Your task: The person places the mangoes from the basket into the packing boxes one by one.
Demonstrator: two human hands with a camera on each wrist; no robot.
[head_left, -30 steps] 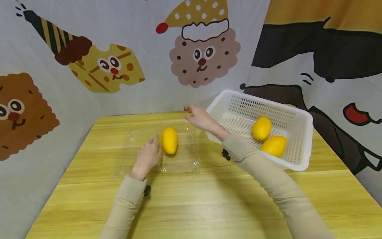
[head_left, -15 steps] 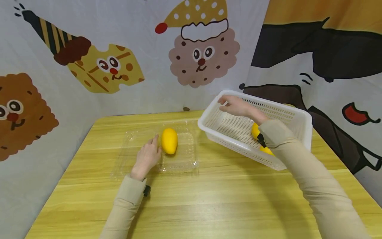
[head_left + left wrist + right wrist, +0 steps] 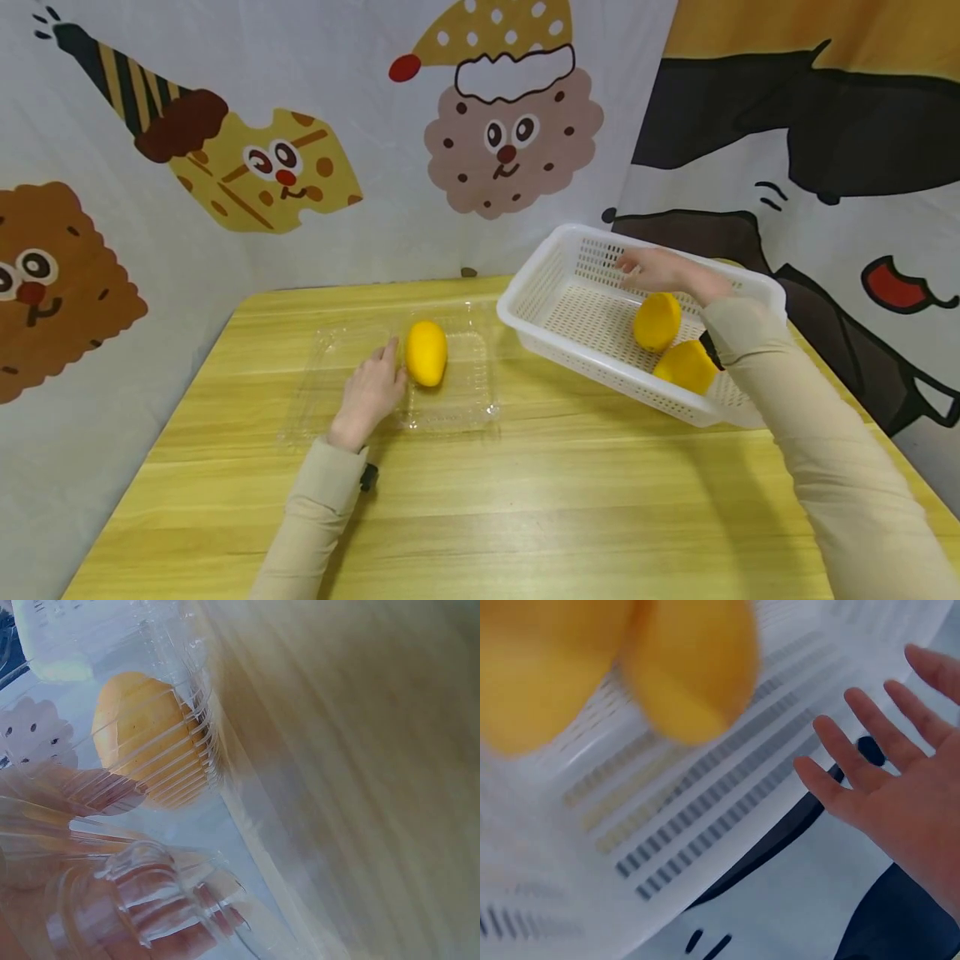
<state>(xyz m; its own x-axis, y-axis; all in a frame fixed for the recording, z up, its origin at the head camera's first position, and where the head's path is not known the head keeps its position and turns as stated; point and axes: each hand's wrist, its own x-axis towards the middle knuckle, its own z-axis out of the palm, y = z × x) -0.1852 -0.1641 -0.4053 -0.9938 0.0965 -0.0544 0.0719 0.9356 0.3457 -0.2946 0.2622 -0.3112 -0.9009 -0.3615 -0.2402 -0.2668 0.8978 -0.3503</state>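
In the head view, a yellow mango [image 3: 426, 354] lies in the right half of an unfolded clear plastic clamshell box [image 3: 468, 392]. My left hand [image 3: 369, 396] holds the box at its middle fold, left of the mango. The left wrist view shows its fingers [image 3: 169, 922] through the clear plastic, with the mango [image 3: 150, 739] behind the ridged wall. My right hand [image 3: 660, 271] hovers over the white basket [image 3: 577, 354], just behind two more mangoes [image 3: 657, 322]. In the right wrist view the fingers [image 3: 840, 754] are spread, with nothing in them.
The basket stands at the right of the wooden table [image 3: 487, 517], close to the back. A cloth with cartoon prints [image 3: 390, 242] hangs right behind the table. The box lid [image 3: 318, 392] lies flat at the left.
My right hand has moved right, from beside the box to over the basket, and the basket's left end shows again. The left hand, the box and its mango stay in place.
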